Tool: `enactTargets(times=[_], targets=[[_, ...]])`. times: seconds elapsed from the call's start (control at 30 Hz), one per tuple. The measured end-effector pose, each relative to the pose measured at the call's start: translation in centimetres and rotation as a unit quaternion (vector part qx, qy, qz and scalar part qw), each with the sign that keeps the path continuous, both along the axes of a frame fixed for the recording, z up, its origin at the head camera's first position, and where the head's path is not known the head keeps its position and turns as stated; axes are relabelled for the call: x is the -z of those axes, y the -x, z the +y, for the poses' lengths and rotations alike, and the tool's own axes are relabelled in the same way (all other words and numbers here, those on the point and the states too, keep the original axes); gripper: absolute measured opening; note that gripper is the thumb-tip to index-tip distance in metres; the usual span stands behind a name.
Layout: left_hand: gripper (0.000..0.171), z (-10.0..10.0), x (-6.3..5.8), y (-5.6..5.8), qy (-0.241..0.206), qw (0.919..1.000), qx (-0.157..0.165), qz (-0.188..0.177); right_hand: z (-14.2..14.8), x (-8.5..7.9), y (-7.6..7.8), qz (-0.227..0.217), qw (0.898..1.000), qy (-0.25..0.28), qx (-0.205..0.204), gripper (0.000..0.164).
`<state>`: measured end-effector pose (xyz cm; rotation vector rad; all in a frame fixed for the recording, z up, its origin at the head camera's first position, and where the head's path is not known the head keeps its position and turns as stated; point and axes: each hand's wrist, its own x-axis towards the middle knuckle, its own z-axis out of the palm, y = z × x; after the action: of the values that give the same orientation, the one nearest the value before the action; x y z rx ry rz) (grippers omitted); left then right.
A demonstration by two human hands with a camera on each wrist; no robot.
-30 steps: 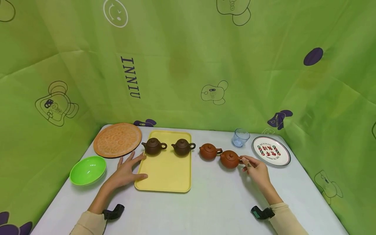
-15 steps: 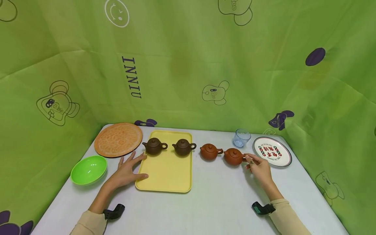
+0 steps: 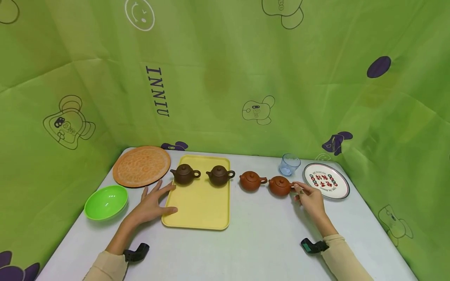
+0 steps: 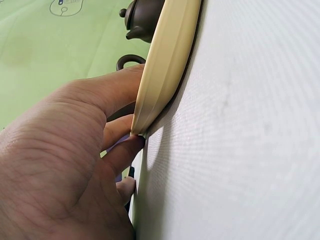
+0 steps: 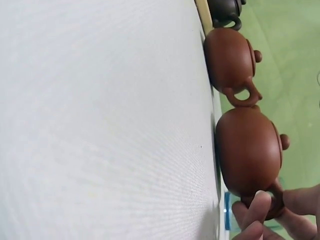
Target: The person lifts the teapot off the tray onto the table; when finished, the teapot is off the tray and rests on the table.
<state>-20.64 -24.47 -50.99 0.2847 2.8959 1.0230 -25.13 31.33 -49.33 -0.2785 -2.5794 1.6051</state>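
Note:
In the head view my right hand (image 3: 310,200) pinches the handle of a reddish-brown clay teapot (image 3: 280,186), which stands upright at the right end of a row. Its spout points left, toward the handle of a second reddish-brown teapot (image 3: 250,181). The right wrist view shows finger and thumb on the handle of the held teapot (image 5: 248,152), its base at the white tabletop. My left hand (image 3: 151,205) rests spread at the left edge of a yellow tray (image 3: 198,210), thumb and forefinger over its rim. Two dark brown teapots, a left one (image 3: 184,175) and a right one (image 3: 219,176), stand on the tray.
A blue glass (image 3: 289,164) and a white oval plate (image 3: 327,181) with red lettering are at the back right. Left of the tray lie a round orange-brown mat (image 3: 141,166) and a bright green bowl (image 3: 106,203). Green cloth (image 3: 211,78) walls the table's back and sides.
My right hand has moved the reddish-brown teapot slightly back and to the right, in line with the other. The left hand and the tray have stayed in place.

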Motion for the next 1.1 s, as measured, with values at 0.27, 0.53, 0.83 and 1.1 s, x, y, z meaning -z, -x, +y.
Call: enactTargets(times=[0.27, 0.53, 0.83, 1.1], targets=[[0.089, 0.04, -0.04, 0.04, -0.001, 1.0000, 0.001, 0.001, 0.12, 0.06, 0.20, -0.005, 1.000, 0.004, 0.012, 0.043], [0.090, 0.01, 0.01, 0.03, -0.002, 1.0000, 0.000, -0.001, 0.16, 0.23, 0.24, -0.007, 1.000, 0.008, 0.012, 0.044], [0.089, 0.09, -0.20, -0.04, 0.000, 1.0000, 0.000, -0.001, 0.28, 0.36, 0.44, -0.009, 1.000, 0.013, 0.014, 0.044], [0.089, 0.05, -0.18, -0.10, 0.000, 1.0000, 0.000, 0.000, 0.30, 0.51, 0.60, -0.007, 1.000, 0.015, 0.014, 0.043]])
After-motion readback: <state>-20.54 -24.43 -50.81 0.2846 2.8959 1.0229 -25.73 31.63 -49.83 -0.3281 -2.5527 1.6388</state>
